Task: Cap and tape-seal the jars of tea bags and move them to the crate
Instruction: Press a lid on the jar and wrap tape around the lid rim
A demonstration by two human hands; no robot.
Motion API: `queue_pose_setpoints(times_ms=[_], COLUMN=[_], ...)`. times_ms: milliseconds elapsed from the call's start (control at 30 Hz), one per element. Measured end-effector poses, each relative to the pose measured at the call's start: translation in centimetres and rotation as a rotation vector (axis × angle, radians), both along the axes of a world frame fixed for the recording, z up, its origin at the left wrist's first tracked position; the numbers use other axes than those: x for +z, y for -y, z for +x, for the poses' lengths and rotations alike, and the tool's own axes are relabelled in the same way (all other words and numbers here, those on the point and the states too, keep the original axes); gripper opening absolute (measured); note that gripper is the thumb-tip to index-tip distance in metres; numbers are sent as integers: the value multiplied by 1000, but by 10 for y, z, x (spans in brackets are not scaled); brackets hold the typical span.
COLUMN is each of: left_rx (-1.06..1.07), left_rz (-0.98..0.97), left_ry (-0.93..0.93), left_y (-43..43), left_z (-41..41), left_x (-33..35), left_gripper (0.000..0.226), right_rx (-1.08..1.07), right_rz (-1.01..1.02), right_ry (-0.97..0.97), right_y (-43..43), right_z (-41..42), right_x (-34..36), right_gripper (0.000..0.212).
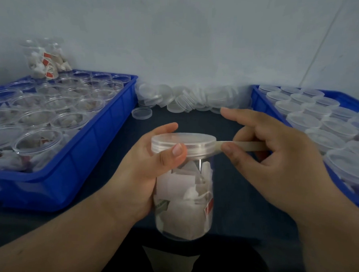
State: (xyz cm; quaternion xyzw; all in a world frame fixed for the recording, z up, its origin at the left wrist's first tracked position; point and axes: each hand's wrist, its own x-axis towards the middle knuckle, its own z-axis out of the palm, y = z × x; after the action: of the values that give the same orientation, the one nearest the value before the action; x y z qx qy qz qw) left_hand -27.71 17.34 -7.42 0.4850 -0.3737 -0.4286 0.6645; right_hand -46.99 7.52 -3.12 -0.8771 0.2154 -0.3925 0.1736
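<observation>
1. Now L hand (139, 175) fingers curl round capped jar (183, 208), thumb on lid (186, 139);
2. R hand (281, 168) fingers pinch tape strip (246, 145) touching jar's lid, right side;
3. left crate (103, 144) & right crate (257, 98) flank jar.

left hand (149, 171) grips jar (183, 200) | right hand (277, 159) pinches tape (244, 145)

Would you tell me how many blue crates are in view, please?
2. The left crate holds open jars; the right crate holds capped jars. Others may lie outside the view.
</observation>
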Motion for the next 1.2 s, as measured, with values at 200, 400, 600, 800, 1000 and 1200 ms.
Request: queue_pose_setpoints(times_ms=[200, 400, 600, 800, 1000, 1200], left_rx=[-22, -7, 55, 165, 238, 180], left_rz=[-38, -43, -52, 69, 91, 102], left_ry=[107, 142, 239, 367, 335, 215], left_y=[-2, -1, -3, 1, 3, 6], left_z=[4, 2, 2, -2, 3, 5], left_x=[4, 2, 1, -2, -8, -12], left_gripper=[119, 115, 131, 106, 123, 119], right_rx=[-92, -160, -266, -286, -114, -42], right_rz=[-49, -9, -201, -305, 162, 241], right_ry=[-19, -76, -7, -73, -179, -186], right_y=[0, 0, -12, -21, -4, 4], right_z=[6, 10, 15, 21, 10, 1], right_x=[-6, -12, -16, -19, -4, 1], right_gripper=[49, 55, 44, 44, 50, 36])
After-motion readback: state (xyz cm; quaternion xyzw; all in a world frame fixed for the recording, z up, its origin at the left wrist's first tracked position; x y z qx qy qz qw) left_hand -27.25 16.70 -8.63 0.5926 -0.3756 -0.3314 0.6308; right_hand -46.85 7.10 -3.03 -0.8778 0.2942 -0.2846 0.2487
